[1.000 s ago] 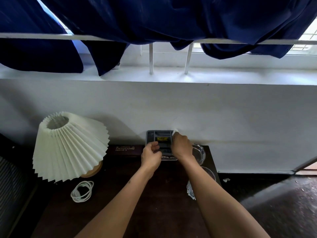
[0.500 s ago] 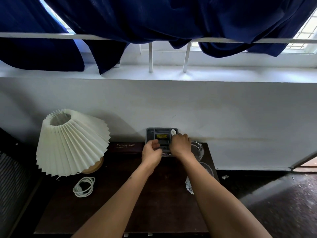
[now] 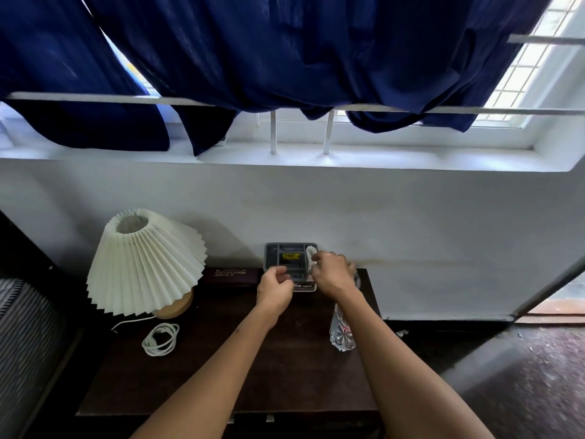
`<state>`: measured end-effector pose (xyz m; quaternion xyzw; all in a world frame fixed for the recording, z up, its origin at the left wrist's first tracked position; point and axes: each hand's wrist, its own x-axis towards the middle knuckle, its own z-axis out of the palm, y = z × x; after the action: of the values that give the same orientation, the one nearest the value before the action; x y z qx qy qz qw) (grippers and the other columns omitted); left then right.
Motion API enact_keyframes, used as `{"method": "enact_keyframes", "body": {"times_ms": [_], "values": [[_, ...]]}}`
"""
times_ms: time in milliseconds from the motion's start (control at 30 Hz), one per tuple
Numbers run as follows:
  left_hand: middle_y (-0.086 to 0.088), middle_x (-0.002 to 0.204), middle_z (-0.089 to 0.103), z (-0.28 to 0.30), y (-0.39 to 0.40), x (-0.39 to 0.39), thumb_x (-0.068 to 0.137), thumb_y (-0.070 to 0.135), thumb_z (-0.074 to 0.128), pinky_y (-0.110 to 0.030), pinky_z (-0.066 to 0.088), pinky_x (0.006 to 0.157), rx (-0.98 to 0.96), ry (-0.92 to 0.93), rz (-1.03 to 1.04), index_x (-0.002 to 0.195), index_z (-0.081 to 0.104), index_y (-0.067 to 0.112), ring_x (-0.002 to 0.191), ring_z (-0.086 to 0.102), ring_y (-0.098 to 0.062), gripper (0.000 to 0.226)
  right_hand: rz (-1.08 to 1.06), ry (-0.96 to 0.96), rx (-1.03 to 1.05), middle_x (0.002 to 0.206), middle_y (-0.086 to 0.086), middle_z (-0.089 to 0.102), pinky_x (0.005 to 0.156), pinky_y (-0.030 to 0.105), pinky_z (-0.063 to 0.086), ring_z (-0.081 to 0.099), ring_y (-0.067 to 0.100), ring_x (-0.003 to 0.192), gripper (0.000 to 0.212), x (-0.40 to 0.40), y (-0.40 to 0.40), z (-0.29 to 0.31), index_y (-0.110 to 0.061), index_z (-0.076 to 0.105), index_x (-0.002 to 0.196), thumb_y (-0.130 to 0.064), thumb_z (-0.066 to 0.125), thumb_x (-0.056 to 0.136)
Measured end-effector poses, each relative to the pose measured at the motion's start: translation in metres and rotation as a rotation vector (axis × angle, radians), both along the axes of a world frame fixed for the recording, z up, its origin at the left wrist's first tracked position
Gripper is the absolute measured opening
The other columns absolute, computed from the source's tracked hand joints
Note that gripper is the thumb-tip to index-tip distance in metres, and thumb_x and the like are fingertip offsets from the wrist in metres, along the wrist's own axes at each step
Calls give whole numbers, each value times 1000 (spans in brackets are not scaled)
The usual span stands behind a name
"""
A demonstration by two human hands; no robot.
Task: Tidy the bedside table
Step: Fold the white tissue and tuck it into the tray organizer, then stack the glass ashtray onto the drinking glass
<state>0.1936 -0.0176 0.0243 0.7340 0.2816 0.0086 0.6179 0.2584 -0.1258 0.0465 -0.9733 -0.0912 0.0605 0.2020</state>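
A grey compartment tray [image 3: 272, 252] with a yellow label inside stands at the back of the dark bedside table [image 3: 221, 369], against the white wall. My left hand [image 3: 274, 288] grips the tray's near left edge with curled fingers. My right hand [image 3: 330, 271] is at the tray's right side, pinching a small white object [image 3: 310, 251] over the right compartment. A coiled white cable [image 3: 160, 339] lies on the table's left part. A dark spectacle case [image 3: 232, 275] lies left of the tray.
A pleated white lamp [image 3: 144, 261] with a wooden base stands at the table's left. A clear plastic bottle [image 3: 341, 334] lies at the right edge, partly under my right arm. Blue curtains [image 3: 285, 52] hang above the window sill. Striped bedding [image 3: 25, 315] is at far left.
The view has tilted and moved closer. My right hand has shifted slightly right along the tray with the white object; my left hand stays on the tray's near edge.
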Motion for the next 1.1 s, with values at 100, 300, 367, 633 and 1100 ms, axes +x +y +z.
{"method": "enact_keyframes", "body": {"times_ms": [100,300,367,633,1100], "values": [[-4,118,59,5,-5,-11,90,10,52,-43,48,100,-6,-2,-9,130,49,11,113,56,-21,40,-79,-63,124,121,9,63,102,47,30,51,29,117,31,-12,-17,6,-19,61,117,-25,42,94],[-8,117,62,0,-25,-25,91,26,53,-44,50,98,-30,48,-7,120,56,15,109,59,-24,32,-362,-91,355,113,14,66,98,44,36,57,33,110,36,-39,-57,1,-14,63,107,-37,37,98],[-7,111,63,-3,-35,-27,92,30,52,-42,52,95,-57,77,-15,110,58,18,103,60,-24,22,-494,-75,482,107,15,67,97,44,37,58,35,106,37,-48,-68,-7,-15,60,95,-40,33,99],[-6,109,56,-26,-76,-30,95,38,48,-36,53,89,-167,176,-76,118,58,18,109,58,-28,32,-561,133,864,130,10,57,100,34,40,54,25,120,66,-81,-85,-54,-11,48,131,-59,52,85],[-5,114,67,-48,-95,-18,96,37,45,-36,54,90,-338,173,-29,120,60,23,106,64,-22,32,-350,-23,749,113,-4,63,90,25,46,61,14,104,63,-94,-84,-93,-23,45,127,-40,73,74]]}}
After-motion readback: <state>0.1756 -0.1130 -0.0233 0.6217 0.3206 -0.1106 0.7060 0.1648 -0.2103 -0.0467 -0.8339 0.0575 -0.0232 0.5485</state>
